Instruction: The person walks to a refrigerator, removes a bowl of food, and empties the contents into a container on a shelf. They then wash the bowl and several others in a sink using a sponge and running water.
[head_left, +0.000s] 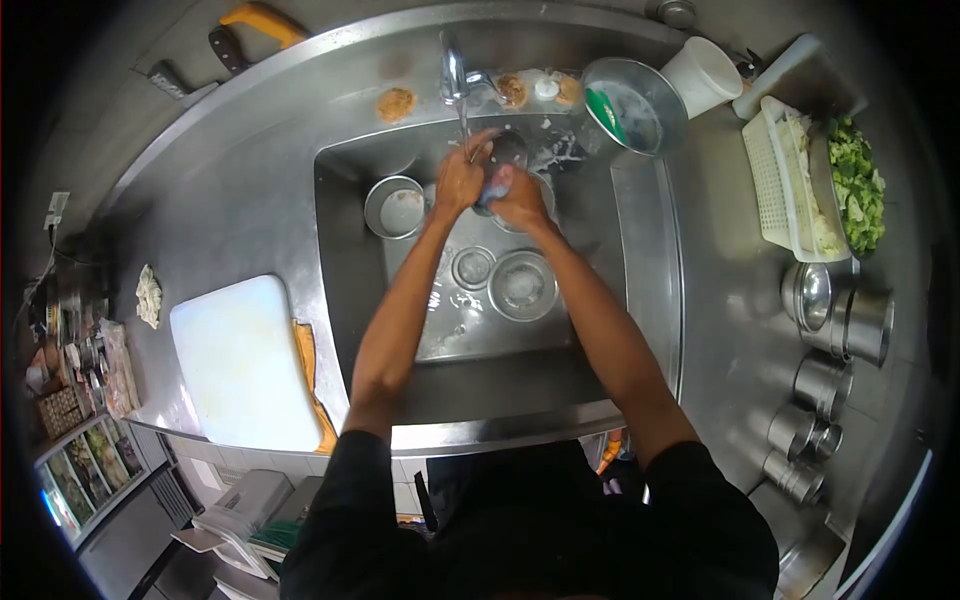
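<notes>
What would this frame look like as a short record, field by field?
Left hand: on a dark round item
Right hand: at the same item, with something blue, blurred
Tap: running
Sink: round metal containers
Left counter: white board, orange-brown cloth at its edge
Right counter: white basket, cut greens, metal pots

Evenly bright centre, glare on steel, dark curved fisheye edges.
</notes>
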